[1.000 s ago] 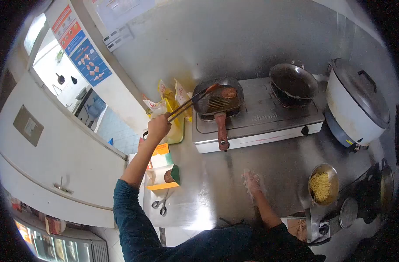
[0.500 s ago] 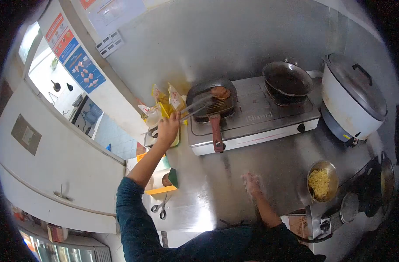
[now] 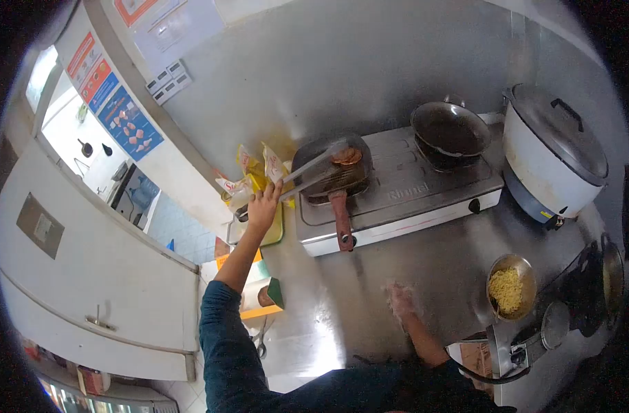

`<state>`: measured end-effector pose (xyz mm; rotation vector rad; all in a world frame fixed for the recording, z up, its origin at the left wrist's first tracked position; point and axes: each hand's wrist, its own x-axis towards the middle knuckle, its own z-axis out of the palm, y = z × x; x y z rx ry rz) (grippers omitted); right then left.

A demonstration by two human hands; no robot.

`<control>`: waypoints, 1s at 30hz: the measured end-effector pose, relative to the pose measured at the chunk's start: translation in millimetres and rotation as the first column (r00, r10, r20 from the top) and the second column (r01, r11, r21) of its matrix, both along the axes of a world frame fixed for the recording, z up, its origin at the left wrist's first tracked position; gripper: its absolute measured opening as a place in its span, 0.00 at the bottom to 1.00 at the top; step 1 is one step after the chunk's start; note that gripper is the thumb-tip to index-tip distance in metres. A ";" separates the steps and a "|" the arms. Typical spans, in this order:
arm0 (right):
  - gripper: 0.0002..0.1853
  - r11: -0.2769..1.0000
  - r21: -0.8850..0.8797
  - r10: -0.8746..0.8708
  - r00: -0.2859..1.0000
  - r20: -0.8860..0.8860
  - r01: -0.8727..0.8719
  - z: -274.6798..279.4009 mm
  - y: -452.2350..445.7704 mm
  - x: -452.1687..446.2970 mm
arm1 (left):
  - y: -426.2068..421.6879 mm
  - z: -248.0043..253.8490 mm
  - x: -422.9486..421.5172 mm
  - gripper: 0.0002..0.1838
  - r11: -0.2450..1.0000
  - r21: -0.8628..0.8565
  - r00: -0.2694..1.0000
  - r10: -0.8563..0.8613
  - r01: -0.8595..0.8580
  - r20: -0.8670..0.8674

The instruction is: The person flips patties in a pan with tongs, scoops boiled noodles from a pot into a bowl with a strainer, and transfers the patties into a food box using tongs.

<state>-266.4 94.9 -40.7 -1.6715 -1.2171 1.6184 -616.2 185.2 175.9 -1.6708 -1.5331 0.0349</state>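
Observation:
My left hand is closed around the handle end of metal tongs. The arms of the tongs spread apart over a square grill pan with a reddish-brown handle, and one tip reaches a browned patty at the pan's far right. Whether the tips press on the patty I cannot make out. My right hand, in a clear plastic glove, hovers low over the steel counter with loosely extended fingers and nothing in it.
The pan sits on the left burner of a gas stove; a dark wok stands on the right one. A large rice cooker is beside it. Noodles fill a metal bowl. Yellow packets, an orange-edged box and scissors lie left.
The arms of the tongs have spread wider over the pan. My right hand has shifted slightly down in the view. The camera view has moved a little.

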 end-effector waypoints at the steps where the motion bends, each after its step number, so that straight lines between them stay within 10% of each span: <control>1: 0.24 0.999 -0.054 -0.001 0.998 -0.058 -0.003 27.8 -5.0 2.4 | 5.4 -3.5 0.2 0.27 1.000 -0.010 1.000 -0.009 0.009 0.020; 6: 0.25 0.940 0.341 -0.065 0.974 0.216 -0.013 -135.2 10.4 2.1 | 25.0 -16.8 14.8 0.25 1.000 -0.019 0.995 -0.014 0.016 0.099; 10: 0.25 0.996 -0.011 -0.088 0.994 0.063 0.089 -46.8 0.4 9.6 | 35.0 -31.2 23.6 0.20 0.992 -0.109 0.963 0.083 -0.057 0.255; 17: 0.22 0.963 0.261 -0.120 0.972 0.201 0.065 -135.3 8.2 9.7 | 40.5 -15.8 32.8 0.12 0.980 -0.181 0.896 0.154 -0.084 0.417; 30: 0.21 0.994 -0.012 -0.113 0.989 -0.093 0.113 -9.1 -3.1 0.0 | 4.4 -16.8 9.9 0.16 0.939 -0.311 0.363 0.241 0.146 0.900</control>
